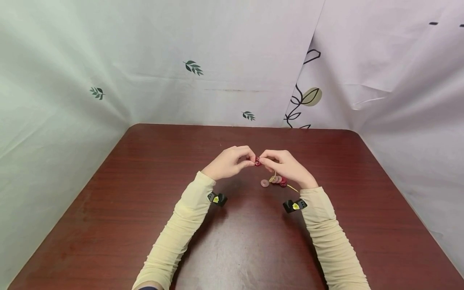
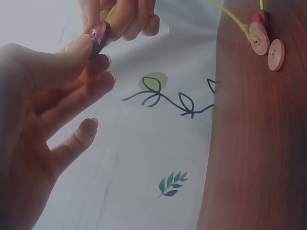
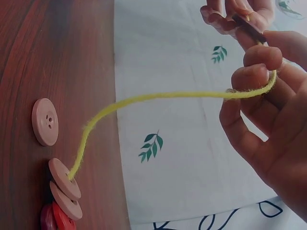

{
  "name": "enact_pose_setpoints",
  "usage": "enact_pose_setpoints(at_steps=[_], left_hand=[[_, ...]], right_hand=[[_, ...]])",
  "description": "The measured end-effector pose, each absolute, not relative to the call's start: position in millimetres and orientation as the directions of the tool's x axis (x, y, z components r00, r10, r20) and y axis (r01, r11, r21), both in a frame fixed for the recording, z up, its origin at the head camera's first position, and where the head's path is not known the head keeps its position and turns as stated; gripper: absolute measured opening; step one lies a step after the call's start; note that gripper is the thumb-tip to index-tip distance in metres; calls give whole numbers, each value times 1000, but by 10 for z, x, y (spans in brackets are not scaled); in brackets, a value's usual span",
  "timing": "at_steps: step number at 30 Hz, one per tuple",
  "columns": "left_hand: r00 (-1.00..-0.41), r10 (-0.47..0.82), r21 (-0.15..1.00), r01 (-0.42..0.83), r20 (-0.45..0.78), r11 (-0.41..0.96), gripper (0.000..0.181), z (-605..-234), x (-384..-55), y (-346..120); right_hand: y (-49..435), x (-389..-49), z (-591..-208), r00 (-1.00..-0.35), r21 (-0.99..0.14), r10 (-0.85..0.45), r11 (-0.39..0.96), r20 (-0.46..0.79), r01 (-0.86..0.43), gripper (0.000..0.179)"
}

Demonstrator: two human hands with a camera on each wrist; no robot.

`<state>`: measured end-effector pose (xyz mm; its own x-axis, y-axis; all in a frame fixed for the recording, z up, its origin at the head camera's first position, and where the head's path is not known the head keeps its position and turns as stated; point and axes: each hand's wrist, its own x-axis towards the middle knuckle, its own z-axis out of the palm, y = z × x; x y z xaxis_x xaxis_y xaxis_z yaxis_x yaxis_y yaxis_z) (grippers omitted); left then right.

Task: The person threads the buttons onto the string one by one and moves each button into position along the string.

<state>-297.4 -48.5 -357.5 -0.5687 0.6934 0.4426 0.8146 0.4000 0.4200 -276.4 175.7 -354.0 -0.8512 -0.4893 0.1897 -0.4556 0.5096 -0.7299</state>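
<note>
Above the middle of the table, my left hand pinches a dark red button between thumb and fingers. Close beside it, the fingers of my right hand pinch a yellow yarn at the button. In the right wrist view the yarn bends round my right fingers and drops to the table, entering a pink button. Another pink button and red buttons lie against that one in a row. A separate pink button lies beside the row, with no yarn visible in its holes.
The reddish-brown wooden table has white cloth with leaf prints hanging behind and at both sides. More yarn trails on the table below my right wrist. Each wrist wears a small black camera.
</note>
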Motion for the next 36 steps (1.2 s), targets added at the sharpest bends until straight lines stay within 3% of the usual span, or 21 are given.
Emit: enact_pose_setpoints(at_steps=[16, 36], left_hand=[[-591, 686, 394, 803, 424, 448, 7, -3606, -2989, -494], [-638, 639, 472, 762, 429, 443, 7, -3521, -3007, -622]], right_hand=[[1789, -2772, -3565, -916, -761, -335, 527, 222, -378, 15], [1868, -2824, -3605, -925, -726, -275, 575, 263, -377, 13]])
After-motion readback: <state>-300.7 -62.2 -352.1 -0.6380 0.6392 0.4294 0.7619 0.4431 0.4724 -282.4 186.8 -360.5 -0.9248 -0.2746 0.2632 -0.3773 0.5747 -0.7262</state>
